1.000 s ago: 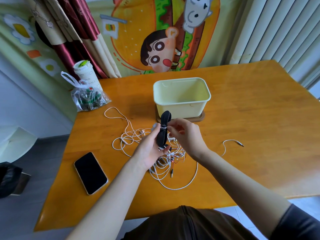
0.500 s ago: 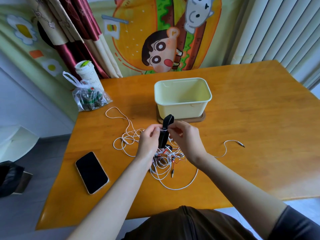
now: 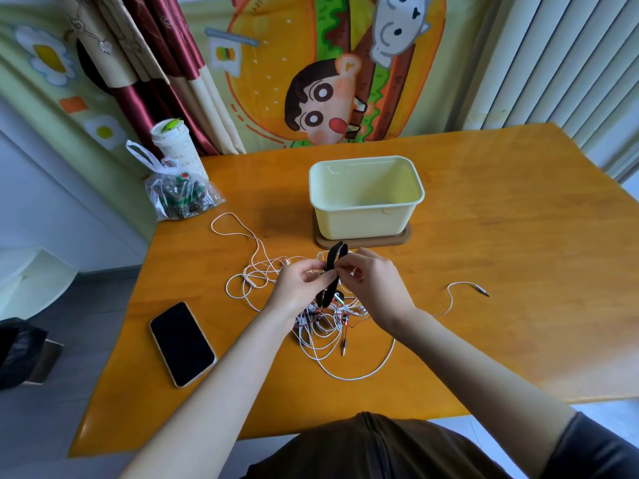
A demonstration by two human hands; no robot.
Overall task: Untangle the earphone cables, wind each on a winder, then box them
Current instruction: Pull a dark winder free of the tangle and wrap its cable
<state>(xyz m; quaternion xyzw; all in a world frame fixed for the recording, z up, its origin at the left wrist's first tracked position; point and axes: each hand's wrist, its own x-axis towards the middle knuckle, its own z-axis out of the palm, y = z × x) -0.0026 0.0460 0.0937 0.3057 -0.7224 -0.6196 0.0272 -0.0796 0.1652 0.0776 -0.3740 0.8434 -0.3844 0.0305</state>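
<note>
Two bare hands meet low over the table (image 3: 501, 236): your left hand (image 3: 297, 285) and right hand (image 3: 377, 288) each pinch the black winder strap (image 3: 330, 278) between thumb and curled fingertips, holding it upright just above the tangled earphone cables (image 3: 321, 340), which lie heaped on the wood under your wrists, one white lead trailing right to a jack plug (image 3: 482, 290). Left of the heap, apart from it, a dark phone (image 3: 182, 344) lies face up. Beyond your hands the pale yellow box (image 3: 363, 224) stands open on a brown lid (image 3: 405, 236); far left sit a plastic bag (image 3: 179, 197) and a paper cup (image 3: 174, 143).
</note>
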